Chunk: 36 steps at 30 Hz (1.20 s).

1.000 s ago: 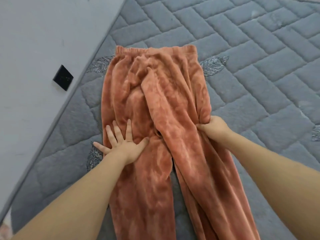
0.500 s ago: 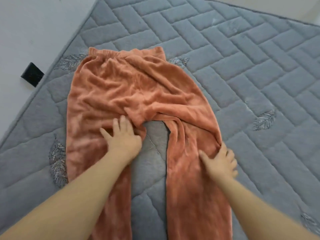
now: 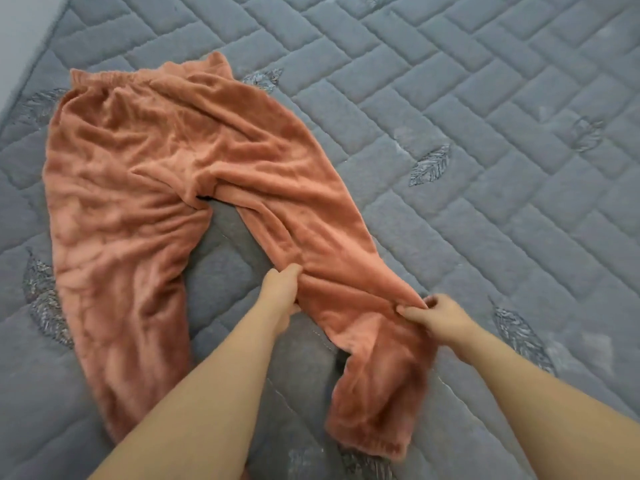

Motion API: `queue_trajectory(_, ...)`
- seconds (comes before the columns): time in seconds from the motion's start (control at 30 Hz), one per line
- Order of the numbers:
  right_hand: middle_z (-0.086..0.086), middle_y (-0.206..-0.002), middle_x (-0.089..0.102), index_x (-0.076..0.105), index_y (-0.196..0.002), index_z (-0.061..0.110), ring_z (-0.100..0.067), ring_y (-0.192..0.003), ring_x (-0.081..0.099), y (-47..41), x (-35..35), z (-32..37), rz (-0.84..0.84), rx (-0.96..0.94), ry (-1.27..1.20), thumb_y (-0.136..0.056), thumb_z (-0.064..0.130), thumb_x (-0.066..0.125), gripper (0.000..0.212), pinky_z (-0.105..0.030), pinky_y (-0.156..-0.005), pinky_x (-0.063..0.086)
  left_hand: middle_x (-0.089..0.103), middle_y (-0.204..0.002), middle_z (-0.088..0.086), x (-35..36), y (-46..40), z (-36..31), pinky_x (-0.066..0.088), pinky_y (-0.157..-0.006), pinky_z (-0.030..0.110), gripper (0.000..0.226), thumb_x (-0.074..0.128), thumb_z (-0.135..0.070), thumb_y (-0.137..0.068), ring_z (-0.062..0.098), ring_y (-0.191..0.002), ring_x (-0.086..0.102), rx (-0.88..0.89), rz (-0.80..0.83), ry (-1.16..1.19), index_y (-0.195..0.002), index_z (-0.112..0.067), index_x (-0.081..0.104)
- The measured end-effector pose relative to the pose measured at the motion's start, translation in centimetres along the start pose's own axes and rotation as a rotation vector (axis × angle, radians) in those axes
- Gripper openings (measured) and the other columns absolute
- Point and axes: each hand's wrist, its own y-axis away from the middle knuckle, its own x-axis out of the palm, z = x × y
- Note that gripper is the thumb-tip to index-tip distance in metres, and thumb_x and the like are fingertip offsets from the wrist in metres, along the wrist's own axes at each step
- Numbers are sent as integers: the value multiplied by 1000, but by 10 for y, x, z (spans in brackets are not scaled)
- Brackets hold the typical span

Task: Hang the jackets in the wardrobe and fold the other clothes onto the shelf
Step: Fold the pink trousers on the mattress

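Note:
A pair of rust-orange fleece trousers [image 3: 145, 174] lies spread on a grey quilted mattress [image 3: 485, 98], waistband at the far left, the two legs splayed apart toward me. My left hand [image 3: 282, 289] grips the inner edge of the right trouser leg around knee height. My right hand [image 3: 438, 315] pinches the outer edge of that same leg, slightly lifting the fabric. The right leg's cuff lies crumpled near the bottom middle. The left leg runs down under my left forearm.
The mattress has a brick-pattern quilting with embroidered leaf motifs [image 3: 429, 166]. A strip of pale wall or floor [image 3: 20, 26] shows past the mattress edge at the top left. No wardrobe, shelf or other clothes are in view.
My left hand left the left thigh of the trousers and took the inner edge of the right leg. My right hand slid down that leg. The legs now lie spread wider apart.

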Motion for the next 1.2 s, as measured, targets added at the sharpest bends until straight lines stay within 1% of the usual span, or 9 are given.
queue_trajectory(0.13, -7, -86, 70, 71, -102, 8, -24, -74, 64, 23, 6, -44, 470, 162, 242, -71, 26, 82, 38, -28, -65, 49, 60, -122, -3, 6, 16, 43, 57, -82, 48, 54, 71, -36, -87, 26, -107, 64, -27, 173, 88, -130, -37, 39)
queue_trajectory(0.33, -17, -100, 73, 69, -109, 4, -29, -90, 68, 31, -34, -88, 470, 201, -472, -84, 5, 69, 25, -37, -77, 57, 70, -111, 14, 46, 39, 77, 58, -71, 39, 40, 55, -7, -89, 27, -94, 66, -163, 235, 130, -129, -6, 53)
queue_trajectory(0.43, -8, -103, 72, 66, -113, 8, -25, -95, 68, 30, -66, -103, 225, 93, -29, -90, 25, 70, 29, -33, -80, 53, 67, -76, 10, 69, 53, 95, 56, -61, 34, 23, 45, -2, -87, 24, -72, 63, -199, 160, 151, -107, -2, 56)
queue_trajectory(0.53, -9, -119, 61, 50, -119, 12, -30, -115, 57, 26, -83, -106, -119, 9, 510, -87, 37, 69, 45, -34, -89, 45, 65, -96, 12, 90, 65, 110, 54, -58, 35, 26, 48, -6, -90, 25, -81, 63, -170, 73, 49, -116, -8, 51)
queue_trajectory(0.67, -10, -139, 38, 38, -133, 18, -34, -130, 39, 41, -58, -101, -246, 37, 652, -87, 25, 57, 50, -46, -105, 36, 58, -118, 13, 93, 68, 107, 54, -64, 37, 29, 51, -15, -94, 31, -98, 62, -106, -8, -155, -122, -12, 43)
queue_trajectory(0.8, -7, -131, 44, 49, -128, 18, -30, -119, 44, 70, 0, -85, -402, -361, 782, -83, 22, 51, 45, -41, -102, 34, 65, -102, 8, 61, 69, 89, 49, -71, 35, 20, 50, -24, -92, 26, -82, 65, -43, 14, -422, -107, -12, 52)
queue_trajectory(0.9, -4, -119, 53, 57, -115, 19, -28, -110, 52, 93, 66, -63, -194, -535, 623, -85, 22, 50, 31, -38, -94, 39, 65, -98, 7, 7, 69, 71, 46, -73, 34, 9, 49, -24, -90, 27, -84, 60, 190, -117, -700, -91, -16, 53)
queue_trajectory(1.07, -4, -115, 65, 61, -112, 19, -22, -108, 60, 129, 191, -22, 404, -336, 348, -89, 29, 57, 25, -27, -88, 45, 57, -118, 18, -110, 71, 41, 42, -94, 41, 27, 48, -14, -87, 40, -112, 53, 432, -383, -986, -112, -11, 57)
queue_trajectory(1.2, -2, -115, 60, 56, -117, 20, -20, -106, 59, 151, 273, 15, 597, -180, 328, -74, 60, 70, 61, -31, -86, 47, 45, -131, 22, -190, 67, 36, 36, -101, 46, 38, 49, -11, -86, 44, -120, 44, 411, -554, -992, -124, -5, 49)
